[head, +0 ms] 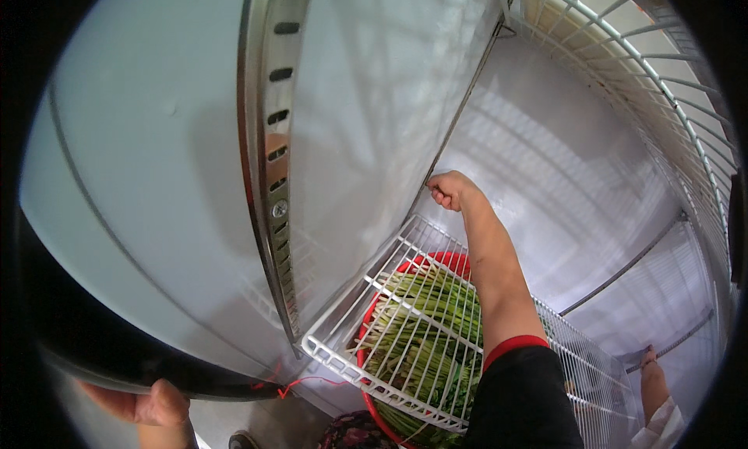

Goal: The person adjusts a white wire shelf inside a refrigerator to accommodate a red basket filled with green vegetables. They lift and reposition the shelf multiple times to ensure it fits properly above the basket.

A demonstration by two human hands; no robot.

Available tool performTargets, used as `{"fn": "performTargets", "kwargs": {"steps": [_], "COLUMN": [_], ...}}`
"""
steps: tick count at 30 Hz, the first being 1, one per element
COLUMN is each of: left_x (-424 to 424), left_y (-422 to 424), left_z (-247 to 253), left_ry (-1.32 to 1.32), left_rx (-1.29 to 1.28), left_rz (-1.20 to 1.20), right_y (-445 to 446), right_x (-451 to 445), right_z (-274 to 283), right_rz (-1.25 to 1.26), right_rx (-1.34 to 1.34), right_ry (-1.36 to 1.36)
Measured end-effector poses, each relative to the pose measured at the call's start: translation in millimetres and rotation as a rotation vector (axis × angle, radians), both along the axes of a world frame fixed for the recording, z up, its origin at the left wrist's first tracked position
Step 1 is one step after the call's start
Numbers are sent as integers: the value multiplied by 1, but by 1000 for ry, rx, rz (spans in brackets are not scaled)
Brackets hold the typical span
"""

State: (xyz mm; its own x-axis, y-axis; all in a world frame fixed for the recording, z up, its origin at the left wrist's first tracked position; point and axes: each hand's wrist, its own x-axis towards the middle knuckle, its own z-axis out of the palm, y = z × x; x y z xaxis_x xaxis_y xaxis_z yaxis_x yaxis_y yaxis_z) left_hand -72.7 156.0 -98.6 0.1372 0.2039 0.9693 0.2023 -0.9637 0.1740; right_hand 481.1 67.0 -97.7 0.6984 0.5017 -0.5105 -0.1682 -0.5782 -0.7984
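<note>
My right hand (449, 190), at the end of a bare forearm below a black sleeve with a red cuff, has curled fingers at the dark vertical strip in the corner of a white cabinet. Whether it pinches anything small is hidden. Below it, a white wire shelf (414, 313) covers a red basin (365, 326) of long green stalks with pale ends (421, 355). At the lower left, my left hand (163, 402) is at the cabinet's black rim (234, 387), its thumb beside the edge; its grip is partly hidden.
A slotted metal shelf strip (280, 174) runs down the left. More white wire racking (660, 81) curves along the upper right. At the lower right, another person's hand (648, 358), with a pale sleeve, touches a wall strip. A red string (315, 380) lies near the basin.
</note>
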Motion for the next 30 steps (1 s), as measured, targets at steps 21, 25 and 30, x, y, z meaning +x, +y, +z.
{"fn": "performTargets", "kwargs": {"steps": [21, 25, 30], "left_x": [-1, 2, -1], "left_y": [-3, -3, 0], "left_z": [-4, -6, -11], "left_ry": [-14, -91, -130], "left_rx": [-69, -116, -73], "left_rz": [-10, -31, 3], "right_y": [-8, -8, -4], "right_x": [-13, -15, -15], "right_z": [12, 4, -3], "right_rz": [100, 74, 82], "right_rx": [27, 36, 44], "right_ry": [-184, -144, -137]}}
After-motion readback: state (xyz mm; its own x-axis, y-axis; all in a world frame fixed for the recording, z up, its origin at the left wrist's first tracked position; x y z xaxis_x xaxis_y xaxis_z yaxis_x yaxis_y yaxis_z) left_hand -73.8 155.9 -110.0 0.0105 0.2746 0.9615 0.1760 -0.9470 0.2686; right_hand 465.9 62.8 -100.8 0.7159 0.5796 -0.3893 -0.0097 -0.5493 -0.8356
